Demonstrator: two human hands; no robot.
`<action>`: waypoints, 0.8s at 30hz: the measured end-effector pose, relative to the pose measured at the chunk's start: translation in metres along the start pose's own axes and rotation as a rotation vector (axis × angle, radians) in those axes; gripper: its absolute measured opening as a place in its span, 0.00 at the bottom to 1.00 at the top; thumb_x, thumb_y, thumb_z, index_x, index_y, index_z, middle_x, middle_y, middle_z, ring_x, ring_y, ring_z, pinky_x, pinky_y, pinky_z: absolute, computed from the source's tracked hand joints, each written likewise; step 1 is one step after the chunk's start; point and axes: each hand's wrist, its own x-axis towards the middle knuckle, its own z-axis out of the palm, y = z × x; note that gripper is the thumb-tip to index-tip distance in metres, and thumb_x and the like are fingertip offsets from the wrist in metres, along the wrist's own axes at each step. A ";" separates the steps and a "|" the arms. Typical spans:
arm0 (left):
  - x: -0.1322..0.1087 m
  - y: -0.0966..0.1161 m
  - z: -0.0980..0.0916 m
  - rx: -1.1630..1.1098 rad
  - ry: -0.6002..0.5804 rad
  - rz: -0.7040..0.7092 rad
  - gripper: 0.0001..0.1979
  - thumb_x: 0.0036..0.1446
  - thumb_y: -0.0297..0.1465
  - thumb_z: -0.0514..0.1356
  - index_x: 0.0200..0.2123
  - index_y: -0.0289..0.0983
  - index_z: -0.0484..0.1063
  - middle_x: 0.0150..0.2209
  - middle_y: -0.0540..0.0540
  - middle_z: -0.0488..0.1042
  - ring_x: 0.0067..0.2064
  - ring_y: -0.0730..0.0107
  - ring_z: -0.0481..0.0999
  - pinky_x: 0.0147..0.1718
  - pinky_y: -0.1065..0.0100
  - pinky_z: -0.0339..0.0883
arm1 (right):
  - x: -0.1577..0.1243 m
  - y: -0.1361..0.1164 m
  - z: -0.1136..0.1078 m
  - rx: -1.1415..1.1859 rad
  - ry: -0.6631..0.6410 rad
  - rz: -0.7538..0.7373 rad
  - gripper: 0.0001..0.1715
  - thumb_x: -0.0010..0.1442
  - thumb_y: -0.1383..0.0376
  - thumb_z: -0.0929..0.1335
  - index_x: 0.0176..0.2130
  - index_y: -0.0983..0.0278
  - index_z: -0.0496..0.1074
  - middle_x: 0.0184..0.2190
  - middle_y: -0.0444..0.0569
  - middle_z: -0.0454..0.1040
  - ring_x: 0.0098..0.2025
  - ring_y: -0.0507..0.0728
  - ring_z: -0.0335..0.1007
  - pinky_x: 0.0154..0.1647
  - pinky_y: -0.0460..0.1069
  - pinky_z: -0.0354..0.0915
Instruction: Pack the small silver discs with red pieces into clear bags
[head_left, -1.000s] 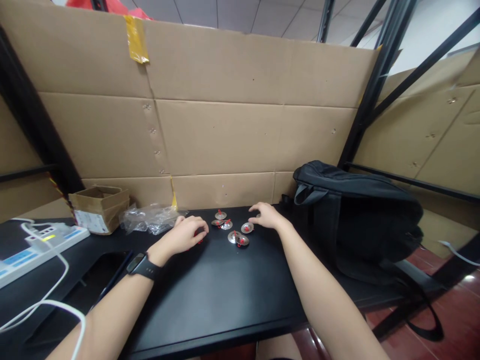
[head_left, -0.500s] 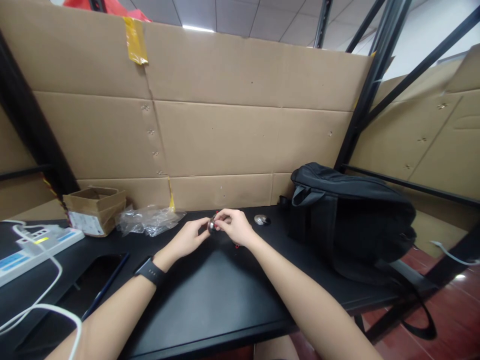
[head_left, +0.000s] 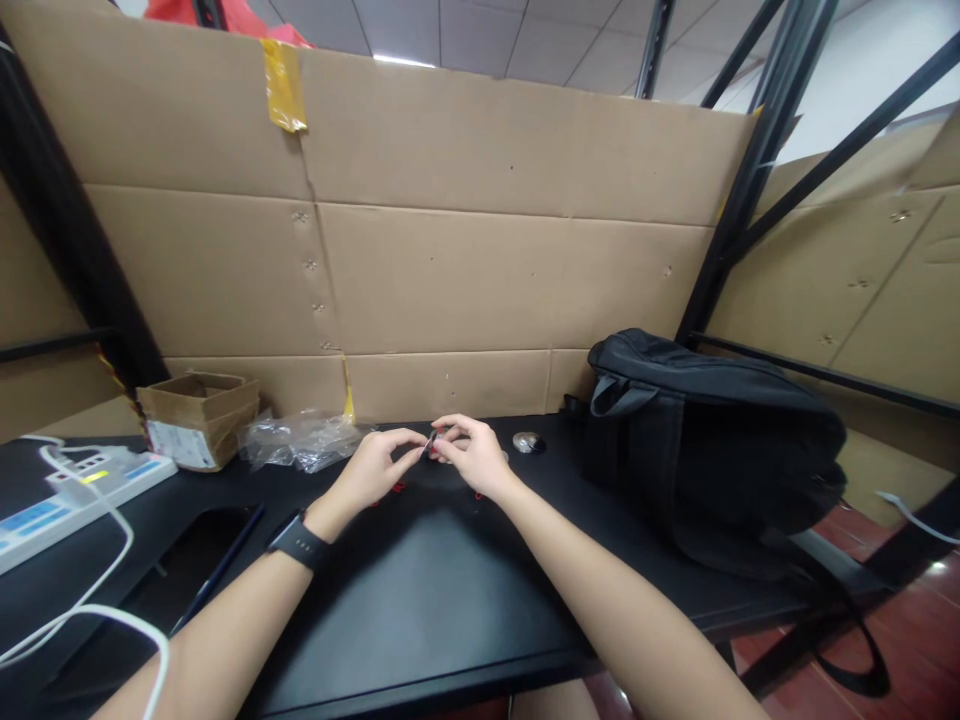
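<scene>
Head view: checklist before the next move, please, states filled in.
1. Metal disc held at fingertips of left hand and right hand: ok.
2. Shiny metal on table apart from right hand: ok.
3. Red bits below left hand in full view: not ok, partly hidden.
4. Black backpack clear of both hands: ok.
5. White cable clear of left forearm: cannot tell; they overlap in view.

two bare hands [head_left: 472,455], at least two shiny round silver metal discs [head_left: 527,442] (exact count's hidden tbh), just one black wristwatch [head_left: 300,541], one open brown cardboard box [head_left: 225,428], one white plastic power strip [head_left: 82,512], one black fabric backpack [head_left: 750,450]
</scene>
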 end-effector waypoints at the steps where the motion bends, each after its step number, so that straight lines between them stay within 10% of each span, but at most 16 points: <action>1: 0.000 0.002 0.001 0.012 0.020 0.004 0.13 0.64 0.38 0.56 0.41 0.39 0.78 0.43 0.46 0.81 0.45 0.61 0.79 0.48 0.64 0.69 | -0.001 -0.001 0.000 -0.032 -0.023 -0.026 0.18 0.57 0.58 0.71 0.47 0.62 0.73 0.33 0.46 0.75 0.35 0.55 0.78 0.39 0.50 0.74; 6: 0.000 0.008 0.007 -0.034 0.069 -0.043 0.14 0.65 0.41 0.54 0.41 0.39 0.75 0.40 0.46 0.81 0.40 0.63 0.79 0.43 0.66 0.69 | -0.007 -0.004 0.004 -0.353 -0.073 -0.259 0.31 0.52 0.60 0.76 0.55 0.57 0.72 0.52 0.51 0.70 0.49 0.57 0.73 0.52 0.53 0.70; 11: 0.001 0.003 0.002 0.043 0.044 -0.050 0.15 0.66 0.41 0.52 0.40 0.39 0.74 0.39 0.47 0.81 0.39 0.64 0.78 0.42 0.67 0.68 | 0.000 -0.001 -0.004 -0.442 -0.154 -0.241 0.32 0.55 0.58 0.76 0.57 0.58 0.71 0.46 0.50 0.73 0.41 0.55 0.73 0.44 0.50 0.70; 18: -0.003 -0.030 -0.028 0.371 -0.181 -0.077 0.12 0.62 0.39 0.55 0.35 0.41 0.77 0.35 0.47 0.81 0.38 0.61 0.79 0.40 0.65 0.64 | 0.015 0.003 -0.107 -1.012 -0.037 0.023 0.24 0.55 0.53 0.75 0.47 0.62 0.77 0.39 0.50 0.73 0.40 0.57 0.71 0.44 0.49 0.65; 24: -0.007 -0.051 -0.035 0.405 -0.293 -0.105 0.12 0.60 0.38 0.56 0.35 0.43 0.80 0.37 0.46 0.82 0.41 0.60 0.80 0.42 0.66 0.66 | 0.006 0.032 -0.178 -1.029 -0.055 0.352 0.22 0.53 0.57 0.76 0.45 0.66 0.79 0.43 0.55 0.78 0.46 0.61 0.74 0.49 0.49 0.65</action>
